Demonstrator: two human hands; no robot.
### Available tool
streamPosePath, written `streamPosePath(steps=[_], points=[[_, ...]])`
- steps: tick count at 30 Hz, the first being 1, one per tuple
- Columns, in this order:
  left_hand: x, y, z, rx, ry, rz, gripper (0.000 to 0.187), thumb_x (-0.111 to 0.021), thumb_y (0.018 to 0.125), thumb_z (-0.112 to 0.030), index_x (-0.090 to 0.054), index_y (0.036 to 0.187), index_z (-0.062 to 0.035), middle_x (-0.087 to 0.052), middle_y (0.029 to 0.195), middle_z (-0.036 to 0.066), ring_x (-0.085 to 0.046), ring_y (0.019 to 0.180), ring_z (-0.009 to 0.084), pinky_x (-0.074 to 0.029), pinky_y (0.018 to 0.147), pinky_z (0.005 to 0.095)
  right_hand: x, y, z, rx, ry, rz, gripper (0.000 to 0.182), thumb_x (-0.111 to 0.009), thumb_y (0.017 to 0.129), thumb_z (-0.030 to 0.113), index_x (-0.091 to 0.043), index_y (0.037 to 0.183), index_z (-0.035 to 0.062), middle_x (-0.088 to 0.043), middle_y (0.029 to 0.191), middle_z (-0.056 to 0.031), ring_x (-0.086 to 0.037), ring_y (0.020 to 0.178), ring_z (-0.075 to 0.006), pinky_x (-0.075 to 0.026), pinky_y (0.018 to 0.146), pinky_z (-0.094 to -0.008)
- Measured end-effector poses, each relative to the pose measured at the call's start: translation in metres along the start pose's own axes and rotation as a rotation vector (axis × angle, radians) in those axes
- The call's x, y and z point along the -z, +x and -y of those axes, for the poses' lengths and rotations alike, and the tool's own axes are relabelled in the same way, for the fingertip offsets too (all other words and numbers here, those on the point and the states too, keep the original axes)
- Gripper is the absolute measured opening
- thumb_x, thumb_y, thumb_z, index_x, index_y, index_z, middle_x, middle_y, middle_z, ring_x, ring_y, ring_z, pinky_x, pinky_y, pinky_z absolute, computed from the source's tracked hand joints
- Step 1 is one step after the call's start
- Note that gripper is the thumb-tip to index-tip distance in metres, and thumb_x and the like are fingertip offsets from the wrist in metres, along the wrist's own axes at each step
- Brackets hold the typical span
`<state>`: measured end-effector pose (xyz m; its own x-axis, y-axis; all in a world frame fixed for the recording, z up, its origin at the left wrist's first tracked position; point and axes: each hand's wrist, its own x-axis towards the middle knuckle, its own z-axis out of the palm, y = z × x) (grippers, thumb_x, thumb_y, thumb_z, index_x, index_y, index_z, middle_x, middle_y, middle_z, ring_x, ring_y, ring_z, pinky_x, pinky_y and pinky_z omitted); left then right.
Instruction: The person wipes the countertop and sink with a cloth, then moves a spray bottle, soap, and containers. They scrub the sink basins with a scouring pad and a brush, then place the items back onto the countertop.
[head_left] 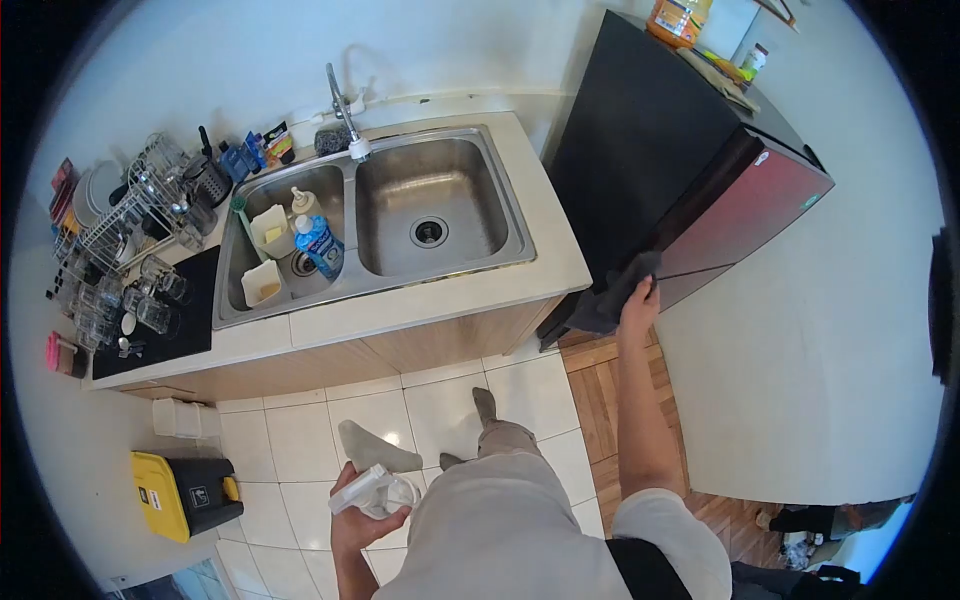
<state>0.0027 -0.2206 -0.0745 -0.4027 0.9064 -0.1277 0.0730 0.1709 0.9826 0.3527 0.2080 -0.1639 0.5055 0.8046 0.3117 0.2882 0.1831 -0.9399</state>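
Note:
My left hand (pixel 365 520) is wrapped round a clear spray bottle (pixel 385 494) with a white top, held low over the tiled floor. Out to the right, my right hand (pixel 640 305) grips a dark grey cloth (pixel 612 300), which hangs beside the lower part of the fridge (pixel 720 210). The fridge has a black side and a reddish door. Whether the cloth touches the fridge I cannot tell.
A double sink (pixel 430 200) holds a blue bottle (pixel 320 247) and white containers in its left basin. A dish rack (pixel 125 225) and glasses stand at the left. A yellow-lidded bin (pixel 160 497) is on the floor. Items lie on top of the fridge.

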Motion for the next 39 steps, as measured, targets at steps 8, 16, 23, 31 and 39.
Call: streamPosePath(steps=[8,16,23,31,39], points=[[-0.007,0.032,-0.019,-0.048,0.056,0.011,0.058,-0.09,0.056,-0.022,-0.064,0.103,0.0008,-0.063,0.102,0.01,-0.064,0.093,0.0206,-0.053,0.082,0.0342,-0.094,-0.043,0.0,0.527,-0.803,0.504,0.059,-0.052,0.095,0.045,-0.048,0.144,0.0114,-0.038,0.149,-0.0255,-0.036,0.135,-0.0467,-0.027,0.109,-0.0611],[-0.012,0.101,-0.012,0.036,0.128,-0.003,0.064,-0.09,0.053,-0.018,-0.063,0.107,0.0007,-0.061,0.102,0.009,-0.063,0.098,0.0213,-0.054,0.084,0.036,-0.19,0.017,-0.023,0.357,-1.231,0.519,0.063,-0.047,0.095,0.049,-0.045,0.146,0.0125,-0.048,0.139,-0.0232,-0.054,0.118,-0.0422,-0.043,0.092,-0.0603],[-0.023,0.228,-0.049,-0.033,0.336,0.053,0.051,-0.091,0.054,-0.024,-0.072,0.097,-0.0036,-0.072,0.094,0.01,-0.066,0.093,0.025,-0.056,0.081,0.0372,-0.361,0.128,-0.036,0.309,-1.244,0.524,0.066,-0.048,0.094,0.05,-0.042,0.145,0.0078,-0.059,0.123,-0.0198,-0.062,0.106,-0.0376,-0.05,0.084,-0.053],[-0.04,0.305,-0.098,0.03,0.395,-0.09,0.051,-0.092,0.055,-0.023,-0.072,0.099,-0.0069,-0.072,0.101,0.008,-0.067,0.095,0.0249,-0.056,0.084,0.035,-0.518,0.233,-0.051,0.192,-1.09,0.656,0.06,-0.047,0.094,0.051,-0.053,0.132,0.004,-0.066,0.115,-0.0211,-0.065,0.103,-0.0401,-0.051,0.086,-0.0526],[-0.034,0.323,-0.089,-0.062,0.369,-0.091,0.052,-0.091,0.054,-0.025,-0.073,0.098,-0.0077,-0.071,0.093,0.008,-0.066,0.085,0.0242,-0.056,0.079,0.0348,-0.472,0.236,-0.072,0.211,-0.875,0.763,0.057,-0.055,0.093,0.043,-0.051,0.134,0.0038,-0.063,0.117,-0.0261,-0.061,0.108,-0.044,-0.049,0.091,-0.0522]])
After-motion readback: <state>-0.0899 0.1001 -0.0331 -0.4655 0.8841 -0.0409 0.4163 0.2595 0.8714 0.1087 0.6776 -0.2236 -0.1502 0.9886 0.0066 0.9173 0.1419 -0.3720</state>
